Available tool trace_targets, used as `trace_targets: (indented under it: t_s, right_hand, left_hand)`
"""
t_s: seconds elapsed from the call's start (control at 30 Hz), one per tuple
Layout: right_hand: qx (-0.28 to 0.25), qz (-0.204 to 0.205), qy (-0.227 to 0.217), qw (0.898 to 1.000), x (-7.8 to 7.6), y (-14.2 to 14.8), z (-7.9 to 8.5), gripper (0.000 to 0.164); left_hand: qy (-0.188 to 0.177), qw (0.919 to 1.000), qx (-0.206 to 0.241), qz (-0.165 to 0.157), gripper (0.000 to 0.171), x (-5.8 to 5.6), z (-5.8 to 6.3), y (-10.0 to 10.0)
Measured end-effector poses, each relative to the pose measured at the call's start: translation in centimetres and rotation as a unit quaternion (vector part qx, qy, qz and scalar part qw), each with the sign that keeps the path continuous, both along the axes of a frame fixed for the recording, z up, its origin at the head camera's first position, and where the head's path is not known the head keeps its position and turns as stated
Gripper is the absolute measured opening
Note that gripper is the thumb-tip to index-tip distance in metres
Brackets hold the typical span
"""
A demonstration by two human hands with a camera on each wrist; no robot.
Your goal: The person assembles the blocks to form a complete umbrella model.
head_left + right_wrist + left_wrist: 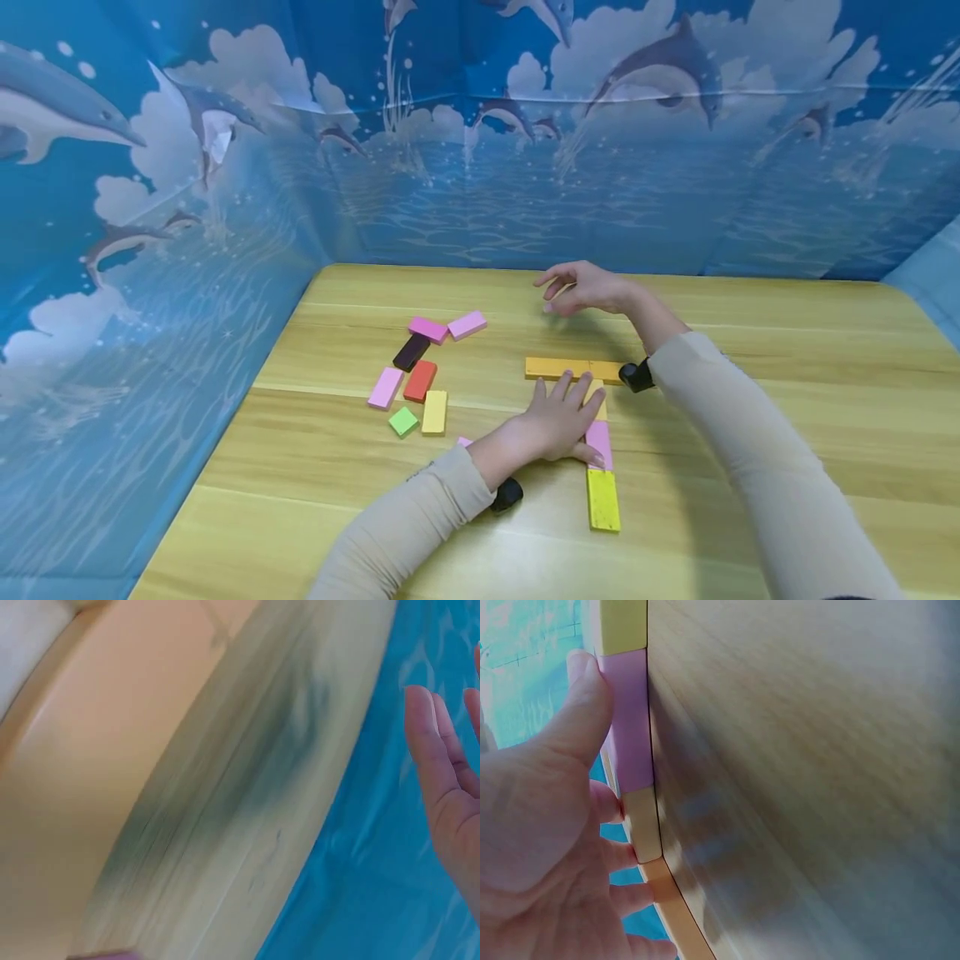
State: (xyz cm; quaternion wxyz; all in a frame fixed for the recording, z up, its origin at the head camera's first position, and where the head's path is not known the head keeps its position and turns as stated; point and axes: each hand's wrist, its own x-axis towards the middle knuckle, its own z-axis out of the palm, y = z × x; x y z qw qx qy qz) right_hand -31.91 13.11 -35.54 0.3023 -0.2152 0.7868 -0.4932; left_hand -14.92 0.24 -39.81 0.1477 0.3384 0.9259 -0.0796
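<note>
In the head view my left hand (557, 425) lies with spread, nearly straight fingers over a column of flat domino-like blocks. Its thumb rests at a pink block (601, 440), and the fingers reach across a pale orange block (602, 410). A bright yellow block (603, 502) forms the near end of the column. At the far end, orange blocks (557, 367) lie crosswise, making a T shape. The left wrist view shows thumb and fingertips along the sides of the pink and orange blocks. My right hand (594, 288) hovers beyond the crossbar, fingers loosely bent, holding nothing.
Loose blocks lie to the left: red (420, 381), dark brown (412, 352), green (403, 422), pale yellow (434, 413) and several pinks, one partly hidden by the left wrist. A blue dolphin-print curtain (480, 208) borders the wooden table (787, 375).
</note>
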Motion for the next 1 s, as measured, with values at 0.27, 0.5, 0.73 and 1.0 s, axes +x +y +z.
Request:
trace_targets:
  t_s: [0.27,0.5,0.73,1.0]
  right_hand:
    - [0.013,0.06,0.005,0.998,-0.2,-4.0,-1.1,0.053]
    - [0.045,0.067,0.025,0.996,-0.2,-7.2,-1.8,0.05]
    - [0.065,0.07,0.043,0.994,-0.2,-9.9,-1.8,0.051]
    - [0.09,0.074,0.079,0.99,-0.3,-10.5,-2.3,0.052]
  left_hand:
    - [0.008,0.9999,-0.008,-0.007,0.089,0.0,-0.4,0.3]
    - [0.014,0.9998,-0.001,-0.014,0.088,-0.1,-0.6,0.3]
    - [0.027,0.9996,-0.005,-0.012,0.09,0.0,-0.4,0.0]
    - [0.017,0.9998,-0.002,-0.009,0.09,0.2,-0.3,0.1]
